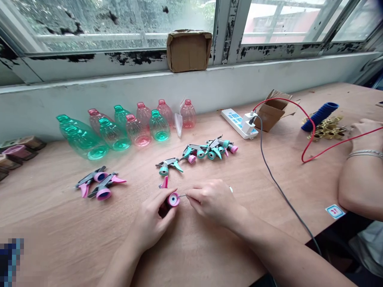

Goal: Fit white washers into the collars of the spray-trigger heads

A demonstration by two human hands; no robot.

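My left hand (151,219) is closed around a trigger spray head (173,199), with its pink collar turned up toward me and a white centre showing inside. In my right hand (214,201) a thin rod-like piece (182,195) is pinched, its tip at the collar's right rim; its exact kind is too small to tell. Just beyond lies a green-and-grey spray head (169,166). Several more green and pink spray heads (212,148) are heaped behind it. Two pink-and-grey spray heads (103,184) rest to the left.
Green and pink clear bottles (143,133) stand along the wall. A power strip (237,122) with a white plug, grey cable (273,181) and red cable (305,119) lies right. Beyond are a small carton (271,113), a blue coil (320,115) and another person's arm (360,175).
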